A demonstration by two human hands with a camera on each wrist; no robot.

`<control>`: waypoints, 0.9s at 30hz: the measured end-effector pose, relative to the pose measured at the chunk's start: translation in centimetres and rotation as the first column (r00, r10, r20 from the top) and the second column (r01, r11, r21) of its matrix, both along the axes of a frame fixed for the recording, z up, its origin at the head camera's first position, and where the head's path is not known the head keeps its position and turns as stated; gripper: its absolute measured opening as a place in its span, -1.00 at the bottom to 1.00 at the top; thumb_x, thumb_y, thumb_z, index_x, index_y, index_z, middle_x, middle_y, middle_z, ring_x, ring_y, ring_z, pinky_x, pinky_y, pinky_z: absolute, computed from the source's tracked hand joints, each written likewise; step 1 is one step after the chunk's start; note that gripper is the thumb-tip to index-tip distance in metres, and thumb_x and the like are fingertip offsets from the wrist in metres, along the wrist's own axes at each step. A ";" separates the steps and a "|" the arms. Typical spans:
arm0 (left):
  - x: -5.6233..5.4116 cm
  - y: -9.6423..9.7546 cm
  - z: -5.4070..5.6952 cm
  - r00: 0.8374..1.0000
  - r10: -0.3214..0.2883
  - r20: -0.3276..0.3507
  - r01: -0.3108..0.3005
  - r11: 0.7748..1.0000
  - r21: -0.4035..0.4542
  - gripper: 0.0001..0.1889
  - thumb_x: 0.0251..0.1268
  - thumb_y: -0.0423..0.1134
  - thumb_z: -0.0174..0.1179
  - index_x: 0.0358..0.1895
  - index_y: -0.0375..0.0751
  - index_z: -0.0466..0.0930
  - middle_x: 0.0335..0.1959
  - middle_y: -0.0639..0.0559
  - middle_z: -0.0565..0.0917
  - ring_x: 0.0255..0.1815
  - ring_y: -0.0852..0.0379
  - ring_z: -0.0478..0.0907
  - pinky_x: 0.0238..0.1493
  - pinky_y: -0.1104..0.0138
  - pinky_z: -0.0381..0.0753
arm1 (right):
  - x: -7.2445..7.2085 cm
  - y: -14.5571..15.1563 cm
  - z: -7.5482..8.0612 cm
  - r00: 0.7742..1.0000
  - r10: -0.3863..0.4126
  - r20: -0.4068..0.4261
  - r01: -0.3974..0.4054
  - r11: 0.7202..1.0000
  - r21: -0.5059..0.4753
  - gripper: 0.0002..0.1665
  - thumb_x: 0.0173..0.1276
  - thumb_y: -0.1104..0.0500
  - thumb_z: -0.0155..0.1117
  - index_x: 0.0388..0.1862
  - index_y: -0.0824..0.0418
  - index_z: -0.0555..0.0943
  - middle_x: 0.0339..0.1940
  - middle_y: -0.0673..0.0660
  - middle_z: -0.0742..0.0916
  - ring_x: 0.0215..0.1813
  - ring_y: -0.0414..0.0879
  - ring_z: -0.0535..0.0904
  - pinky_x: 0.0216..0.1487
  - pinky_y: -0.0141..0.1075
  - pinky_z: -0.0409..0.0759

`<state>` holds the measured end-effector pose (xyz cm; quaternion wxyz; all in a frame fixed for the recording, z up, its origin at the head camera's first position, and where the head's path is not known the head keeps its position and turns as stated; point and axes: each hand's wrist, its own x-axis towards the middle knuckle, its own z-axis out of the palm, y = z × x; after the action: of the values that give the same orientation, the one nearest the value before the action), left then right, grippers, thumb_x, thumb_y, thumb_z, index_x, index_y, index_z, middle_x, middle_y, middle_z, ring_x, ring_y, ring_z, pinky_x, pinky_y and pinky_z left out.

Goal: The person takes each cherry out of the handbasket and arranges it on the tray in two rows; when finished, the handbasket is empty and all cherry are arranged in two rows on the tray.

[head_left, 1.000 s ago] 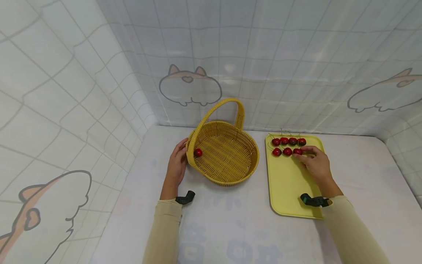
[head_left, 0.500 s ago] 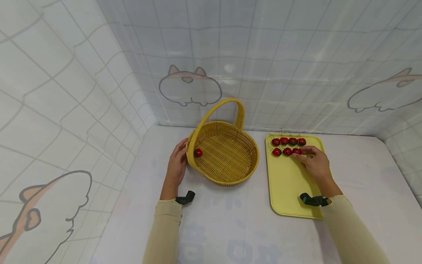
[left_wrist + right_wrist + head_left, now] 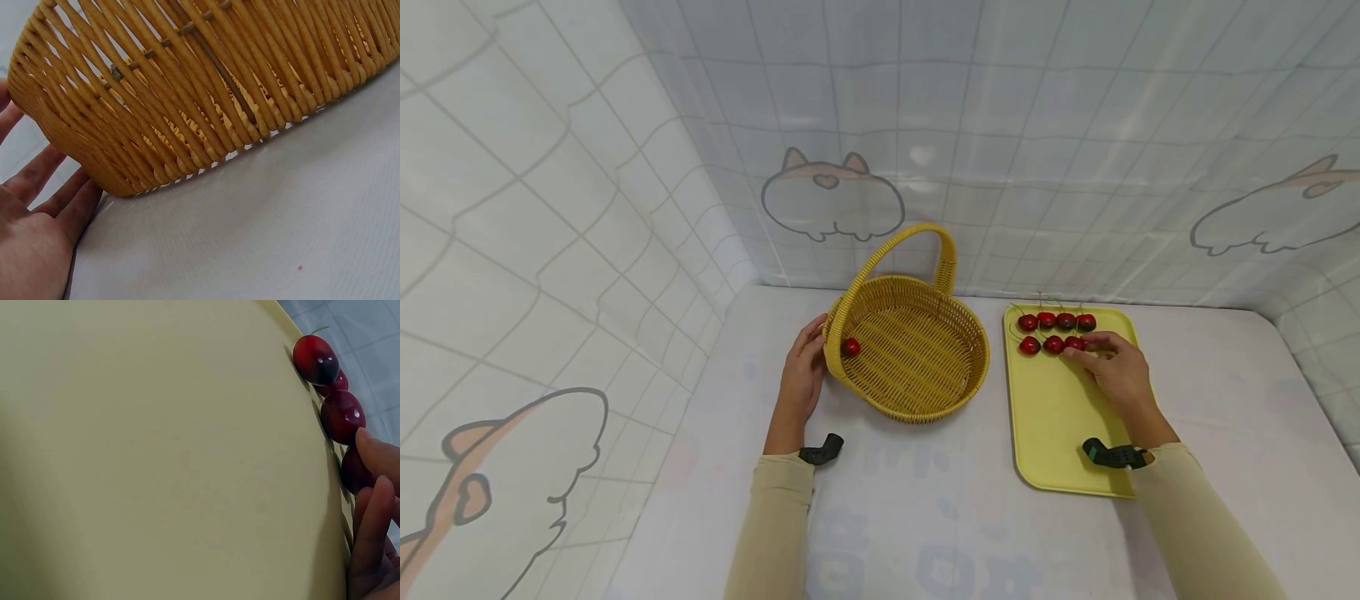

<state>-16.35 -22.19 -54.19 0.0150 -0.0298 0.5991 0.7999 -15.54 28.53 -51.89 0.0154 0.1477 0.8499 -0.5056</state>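
Note:
My left hand [image 3: 802, 372] rests against the left outer side of a yellow wicker basket [image 3: 917, 414]. In the left wrist view its fingers [image 3: 37, 172] lie spread and fairly straight against the woven wall. One dark red cherry [image 3: 851, 347] sits inside the basket at the left, by the handle base. Over the yellow tray [image 3: 1052, 433], my right hand [image 3: 1120, 372] pinches the rightmost cherry [image 3: 1074, 343] of the front row between thumb and fingers. That cherry [image 3: 355, 470] is partly hidden by the fingers in the right wrist view. Two more cherries [image 3: 1054, 344] stand left of it.
Several cherries with thin stems [image 3: 1066, 321] form a row along the tray's back edge. The basket's tall arched handle [image 3: 880, 254] rises over its left and back. A white cloth covers the table [image 3: 917, 500], with grid-patterned curtains [image 3: 1037, 167] behind and at the sides.
The pinched cherry and the right fingertips have shifted very slightly left, closer to the neighbouring cherry. The left hand and basket have stayed in place.

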 end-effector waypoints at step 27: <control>0.1 0.0 0.3 1.000 -0.004 0.000 0.004 1.000 0.000 -0.53 0.63 -0.03 0.00 0.50 0.07 0.37 0.49 0.04 0.38 0.51 0.09 0.34 0.39 0.42 0.44 | 0.5 0.2 0.6 1.000 0.012 -0.012 -0.013 0.997 -0.082 -0.16 0.32 -0.24 0.41 0.36 0.24 0.43 0.08 -0.02 0.49 -0.30 -0.32 0.62 -0.27 -0.47 0.68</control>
<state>-16.29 -22.14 -53.88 0.0166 -0.0284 0.5991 0.8000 -15.00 28.77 -51.31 0.0199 0.1387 0.8294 -0.5407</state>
